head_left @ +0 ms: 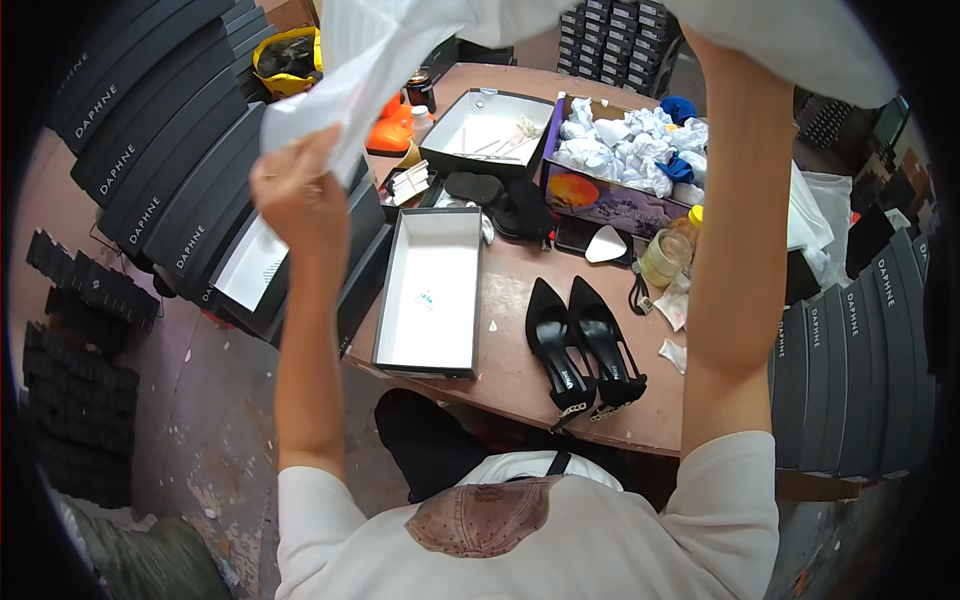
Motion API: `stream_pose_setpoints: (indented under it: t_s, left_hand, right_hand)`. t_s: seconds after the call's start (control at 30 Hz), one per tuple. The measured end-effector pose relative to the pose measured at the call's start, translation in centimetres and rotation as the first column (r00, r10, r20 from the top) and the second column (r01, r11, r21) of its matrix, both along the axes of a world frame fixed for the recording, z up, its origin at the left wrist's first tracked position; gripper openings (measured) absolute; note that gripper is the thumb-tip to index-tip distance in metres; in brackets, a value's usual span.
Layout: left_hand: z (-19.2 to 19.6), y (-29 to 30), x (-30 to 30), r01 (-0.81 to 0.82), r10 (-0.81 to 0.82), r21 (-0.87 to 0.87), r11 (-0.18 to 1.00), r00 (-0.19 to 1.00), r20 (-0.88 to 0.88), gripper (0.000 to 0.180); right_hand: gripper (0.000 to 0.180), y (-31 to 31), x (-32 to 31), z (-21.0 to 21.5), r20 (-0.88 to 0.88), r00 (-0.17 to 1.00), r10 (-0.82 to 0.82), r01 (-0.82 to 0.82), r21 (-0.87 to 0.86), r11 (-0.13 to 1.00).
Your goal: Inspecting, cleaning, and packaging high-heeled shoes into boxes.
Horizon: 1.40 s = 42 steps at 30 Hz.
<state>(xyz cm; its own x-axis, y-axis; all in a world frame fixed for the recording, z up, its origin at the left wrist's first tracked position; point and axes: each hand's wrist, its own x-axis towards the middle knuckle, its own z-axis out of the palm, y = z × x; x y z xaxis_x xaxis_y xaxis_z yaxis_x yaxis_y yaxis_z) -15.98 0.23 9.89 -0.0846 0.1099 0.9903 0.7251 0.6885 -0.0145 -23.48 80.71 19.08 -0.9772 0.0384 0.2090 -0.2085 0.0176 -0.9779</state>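
A thin white sheet of tissue paper (400,65) is held up across the top of the view. My left hand (300,190) pinches its left corner between closed fingers. Raised at the upper right, my right hand (715,55) is mostly covered by the paper, and its fingers are hidden. Below the paper, a shoebox (430,290) lies uncovered on the table, white inside with a dark rim. To its right stands a pair of black pointed heels (570,340) with chain-like ankle straps, touched by neither hand.
Dark shoeboxes are stacked at the left (165,160) and right (850,350). On the table (510,420) stand a purple carton (615,205) of crumpled white paper, a shallow white-lined box (490,125), a yellow-capped bottle (667,255) and black shoe-shaped items (520,210).
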Motion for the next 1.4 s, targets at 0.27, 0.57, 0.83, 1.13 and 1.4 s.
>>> stream_pose_setpoints:
  t_s: [0.27,0.57,0.83,1.13,1.4]
  left_hand:
    - [-0.1,-10.0,-1.5,-0.438,0.463,-0.552,0.710,0.880,-0.102,0.027]
    - [-7.1,-8.1,3.1,-0.266,0.719,-0.913,0.310,0.694,0.042,0.029]
    - [-9.6,0.2,3.4,0.246,0.315,-0.645,0.724,0.713,0.626,0.049]
    - [-23.2,0.0,-2.6,0.172,0.573,-0.852,0.495,0.672,0.468,0.066]
    - [-22.3,0.6,1.2,0.647,0.613,-0.694,0.314,0.420,0.669,0.089]
  right_hand:
    - [0.025,-39.0,17.4,-23.4,0.042,0.984,0.173,-0.171,-0.050,0.984]
    - [0.039,-41.2,19.9,-24.8,-0.449,0.873,-0.190,0.461,0.635,0.620]
    - [0.058,-43.7,22.3,-23.5,-0.667,0.703,-0.247,0.710,0.637,0.301]
    - [0.049,-47.1,25.4,-18.8,-0.626,0.612,-0.483,0.789,0.445,0.423]
    - [0.042,-49.6,26.6,-15.8,-0.334,0.649,-0.683,0.750,0.131,0.649]
